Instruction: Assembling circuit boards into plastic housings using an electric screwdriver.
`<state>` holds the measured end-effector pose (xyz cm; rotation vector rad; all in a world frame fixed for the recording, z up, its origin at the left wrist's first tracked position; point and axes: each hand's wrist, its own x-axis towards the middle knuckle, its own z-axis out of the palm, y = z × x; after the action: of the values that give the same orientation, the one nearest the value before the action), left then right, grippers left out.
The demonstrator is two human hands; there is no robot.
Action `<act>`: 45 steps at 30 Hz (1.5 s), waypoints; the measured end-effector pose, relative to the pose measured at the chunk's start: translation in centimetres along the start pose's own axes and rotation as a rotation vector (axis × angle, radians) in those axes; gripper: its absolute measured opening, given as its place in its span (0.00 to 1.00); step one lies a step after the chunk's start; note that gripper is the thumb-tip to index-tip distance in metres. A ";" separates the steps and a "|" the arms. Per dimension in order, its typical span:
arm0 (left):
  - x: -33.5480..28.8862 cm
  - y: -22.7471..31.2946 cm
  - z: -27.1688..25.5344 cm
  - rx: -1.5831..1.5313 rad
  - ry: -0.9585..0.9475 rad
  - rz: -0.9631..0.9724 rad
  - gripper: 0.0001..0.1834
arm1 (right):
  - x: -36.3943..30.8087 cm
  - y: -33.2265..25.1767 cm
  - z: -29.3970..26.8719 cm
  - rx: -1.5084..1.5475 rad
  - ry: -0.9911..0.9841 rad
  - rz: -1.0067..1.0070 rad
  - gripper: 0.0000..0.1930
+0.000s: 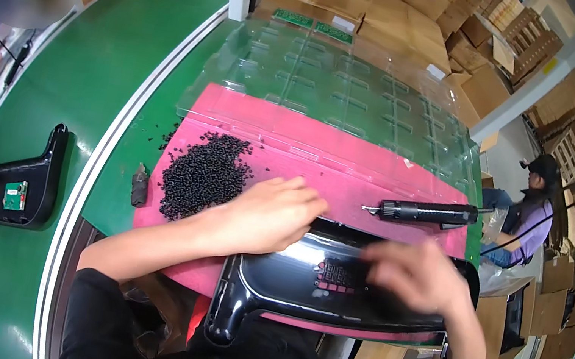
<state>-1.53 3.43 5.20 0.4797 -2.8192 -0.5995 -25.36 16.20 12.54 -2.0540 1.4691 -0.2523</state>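
A glossy black plastic housing [286, 275] lies at the near edge of the table, with a short arm bending toward me at its left end. A small grid of openings in its middle lets pink show through. My left hand [280, 213] is closed over the housing's far left edge, its fingers bent together and its thumb hidden. Above the right half of the housing, my right hand [417, 275] is smeared by motion, so its fingers cannot be read. Left of my left hand is a heap of small black pieces [204, 172], too small to name surely.
A black electric screwdriver [428, 213] lies on the pink mat [282, 121], beyond my right hand. Clear plastic trays [350, 87] cover the far side. A similar black housing [16, 170] with a green circuit board rests on the green surface at left. A person [527, 214] sits at right.
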 end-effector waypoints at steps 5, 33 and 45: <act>1.3 -1.4 1.8 0.148 0.337 0.216 0.08 | 17.2 7.9 -2.9 -0.282 0.600 -0.046 0.11; -0.3 -1.5 -1.9 0.276 0.694 -0.167 0.41 | 14.4 2.2 -2.4 -0.027 0.722 -0.354 0.12; -1.1 0.9 -0.5 -0.115 0.312 0.396 0.34 | -2.8 0.0 4.7 -0.065 0.606 -0.106 0.09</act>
<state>-0.66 4.44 5.88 -0.0129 -2.4665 -0.5428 -24.13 20.40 9.22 -2.2197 1.7194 -0.9481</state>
